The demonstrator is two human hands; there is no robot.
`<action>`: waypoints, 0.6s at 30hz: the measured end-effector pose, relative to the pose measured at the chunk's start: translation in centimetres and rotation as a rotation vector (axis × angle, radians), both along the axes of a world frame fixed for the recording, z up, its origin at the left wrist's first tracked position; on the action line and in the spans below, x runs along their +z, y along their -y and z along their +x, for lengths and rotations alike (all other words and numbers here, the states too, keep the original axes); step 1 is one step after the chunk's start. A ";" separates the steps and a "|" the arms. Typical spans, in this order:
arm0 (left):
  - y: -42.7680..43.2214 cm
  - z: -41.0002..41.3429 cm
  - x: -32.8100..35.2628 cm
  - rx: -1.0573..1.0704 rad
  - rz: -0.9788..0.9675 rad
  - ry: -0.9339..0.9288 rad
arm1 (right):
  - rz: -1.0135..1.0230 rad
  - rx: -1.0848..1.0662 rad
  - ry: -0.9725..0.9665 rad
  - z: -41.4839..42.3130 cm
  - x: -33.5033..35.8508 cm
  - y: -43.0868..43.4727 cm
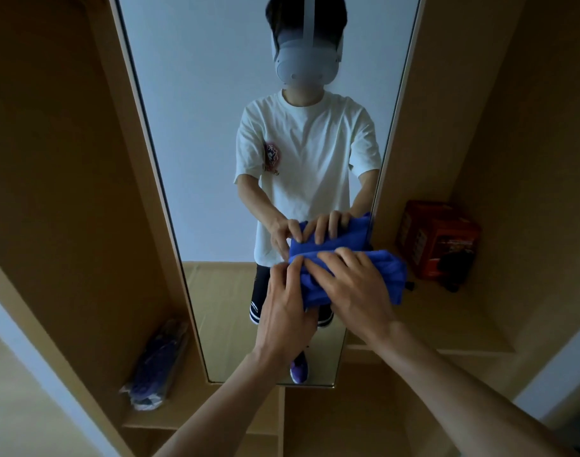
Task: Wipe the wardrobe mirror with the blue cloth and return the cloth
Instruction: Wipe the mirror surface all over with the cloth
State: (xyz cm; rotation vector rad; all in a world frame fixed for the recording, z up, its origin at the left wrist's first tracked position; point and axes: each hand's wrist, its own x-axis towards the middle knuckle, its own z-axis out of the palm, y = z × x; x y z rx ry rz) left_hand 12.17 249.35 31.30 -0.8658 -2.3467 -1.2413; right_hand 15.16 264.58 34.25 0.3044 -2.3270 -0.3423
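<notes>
Holding blue cloth [392, 275] at mirror [199, 127] — left hand [283, 311], right hand [356, 286] grip it — shelves [447, 321] beside.

A single wide-angle camera rides on the person's head, looking forward and down, square onto the wardrobe mirror [209, 143] at close range. The mirror fills the middle of the view from the top edge nearly to the bottom, narrowing downward. Its glass reflects the headset [303, 61] at top centre. Both forearms enter from below the mirror; the left hand [282, 311] and right hand [354, 291] grip the blue cloth [384, 275] before the mirror's lower right part.
</notes>
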 end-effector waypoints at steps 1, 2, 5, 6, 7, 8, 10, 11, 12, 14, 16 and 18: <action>-0.3 -0.1 1.1 -0.009 0.030 -0.032 | -0.019 0.001 -0.038 0.0 1.1 -0.1; -0.6 -0.2 2.3 -0.014 0.057 -0.064 | -0.034 -0.001 -0.078 0.0 2.3 -0.3; -1.7 -0.8 4.7 -0.013 0.104 -0.155 | -0.059 -0.028 -0.161 -0.1 4.8 -1.0; -1.9 -0.9 4.8 -0.012 0.101 -0.174 | -0.065 -0.037 -0.171 0.0 4.8 -1.1; -2.0 -0.9 4.6 -0.014 0.087 -0.183 | -0.065 -0.044 -0.174 0.1 4.5 -1.1; -2.0 -0.8 4.1 -0.017 0.063 -0.180 | -0.063 -0.048 -0.168 0.3 3.7 -1.1; -1.9 -0.5 2.2 -0.020 -0.007 -0.154 | -0.062 -0.052 -0.129 0.7 1.5 -1.4; -1.8 -0.3 1.1 -0.020 -0.053 -0.138 | -0.060 -0.054 -0.097 0.9 0.3 -1.6; -1.7 -0.1 -0.1 -0.021 -0.102 -0.122 | -0.049 -0.058 -0.067 1.1 -1.1 -1.8; -1.5 0.1 -2.3 -0.015 -0.194 -0.065 | -0.004 -0.075 -0.007 1.4 -3.6 -2.2; -1.2 0.3 -3.8 -0.004 -0.238 0.008 | 0.004 -0.088 0.061 1.7 -5.3 -2.2; -1.2 0.5 -4.1 0.004 -0.218 0.058 | -0.015 -0.068 0.092 1.7 -5.5 -2.2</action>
